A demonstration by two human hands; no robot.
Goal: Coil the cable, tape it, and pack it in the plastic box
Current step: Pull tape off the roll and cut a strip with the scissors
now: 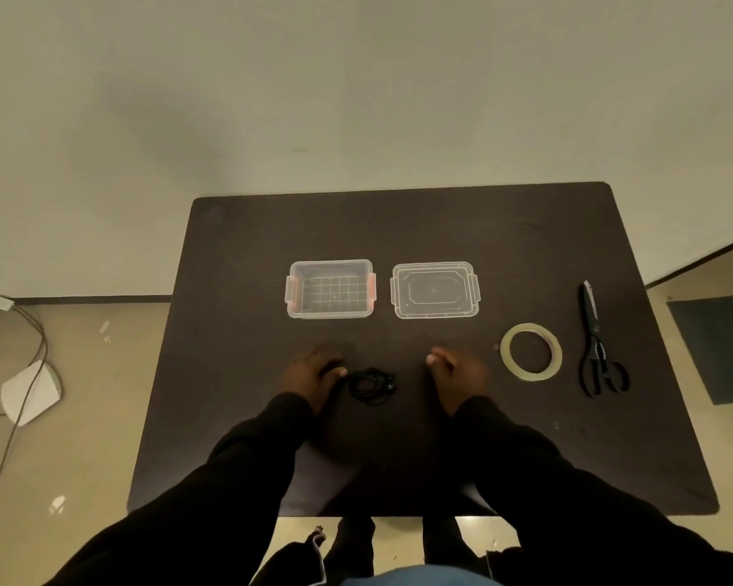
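A black cable [372, 387] lies in a loose bundle on the dark table [238, 264], between my two hands. My left hand [310, 376] rests at the cable's left edge, its fingertips touching or pinching a strand there. My right hand [455, 376] lies on the table to the right of the cable, apart from it, fingers curled and holding nothing. Behind my hands stands the clear plastic box [330, 288] with red clips, with nothing inside. Its clear lid [435, 290] lies flat beside it on the right. A roll of clear tape [530, 351] lies right of my right hand.
Black scissors [597, 344] lie shut near the table's right edge, beyond the tape. On the floor to the left are a white device [30, 393] and trailing wires [22, 374]. A dark mat [720, 344] lies on the floor at right.
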